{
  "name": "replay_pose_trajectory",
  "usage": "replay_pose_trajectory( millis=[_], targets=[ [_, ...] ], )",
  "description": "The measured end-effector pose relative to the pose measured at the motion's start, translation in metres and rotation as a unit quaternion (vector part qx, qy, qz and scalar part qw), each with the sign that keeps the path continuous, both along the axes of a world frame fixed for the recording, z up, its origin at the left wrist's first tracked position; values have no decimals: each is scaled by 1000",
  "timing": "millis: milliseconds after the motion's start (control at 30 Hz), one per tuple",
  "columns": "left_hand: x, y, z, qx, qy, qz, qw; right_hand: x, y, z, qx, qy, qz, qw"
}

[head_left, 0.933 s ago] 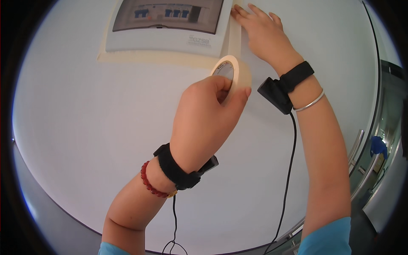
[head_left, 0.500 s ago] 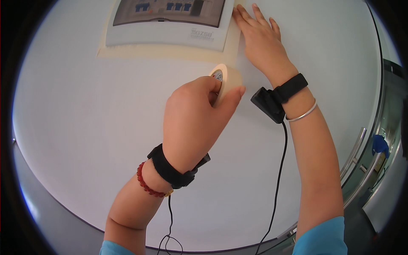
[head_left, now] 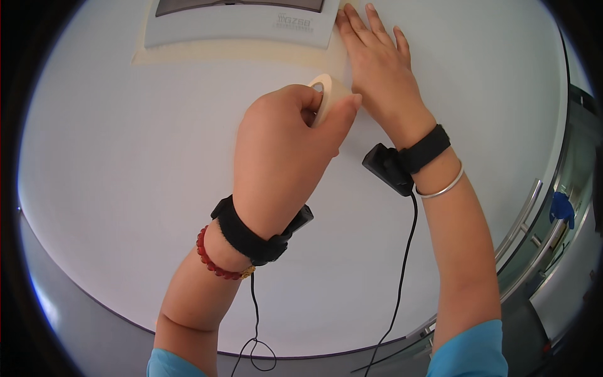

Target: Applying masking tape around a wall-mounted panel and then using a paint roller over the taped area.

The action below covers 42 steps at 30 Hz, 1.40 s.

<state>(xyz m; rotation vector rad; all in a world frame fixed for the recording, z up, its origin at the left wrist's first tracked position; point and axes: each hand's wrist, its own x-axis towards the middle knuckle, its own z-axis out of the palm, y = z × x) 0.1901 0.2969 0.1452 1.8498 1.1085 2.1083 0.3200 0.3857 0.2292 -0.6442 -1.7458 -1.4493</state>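
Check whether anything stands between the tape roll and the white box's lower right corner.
Nothing visible does: the left hand holds the tape roll below that corner of the white box, with only the flat pale strip along its lower edge between. The right hand is off to the right.

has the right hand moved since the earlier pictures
Yes: judged against the box on the wall, the right hand has moved down, beside the box's right edge.
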Motion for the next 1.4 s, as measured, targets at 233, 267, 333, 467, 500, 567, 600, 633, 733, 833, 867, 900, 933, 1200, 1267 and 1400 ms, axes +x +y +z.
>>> replay_pose_trajectory(
  millis=[233,267,333,467,500,567,600,633,733,833,867,900,933,1200,1267,1400],
  targets=[
    [5,-5,-1,14,-10,-59,998,8,-26,-17,-54,-26,43,997],
    [4,-7,0,12,-10,-60,998,9,-21,-20,-25,-39,66,997],
    [1,-11,1,4,-30,-79,996,3,-11,-25,9,-18,65,998],
    [-8,-11,-2,7,-21,-114,993,3,-28,-28,-64,-20,35,997],
    [-9,-10,-8,23,6,-122,992,4,-31,-29,-66,-20,38,997],
    [-7,-10,-18,36,71,-118,990,8,-37,-30,-93,-23,100,990],
    [-6,-11,-19,35,71,-118,990,7,-40,-29,-94,-23,100,990],
    [-4,-13,-20,21,58,-121,991,5,-43,-29,-90,-14,79,993],
    [-8,-18,-16,0,31,-129,991,8,-51,-24,-84,-19,42,995],
    [-9,-22,-16,-18,14,-149,989,12,-47,-25,-65,-35,12,997],
    [-11,-22,-17,-19,0,-166,986,11,-44,-28,-46,-36,4,998],
    [-13,-21,-18,-20,-13,-182,983,11,-42,-29,-50,-35,5,998],
    [-15,-21,-18,-23,-11,-181,983,10,-44,-29,-42,-38,1,998],
    [-23,-14,-18,-27,-71,-265,961,10,-50,-38,-39,-54,-27,997],
    [-24,-13,-16,-30,-74,-273,959,12,-38,-46,43,-51,-57,996],
    [-24,-11,-14,-39,-74,-279,957,16,-27,-52,78,-34,-37,996]
  ],
)
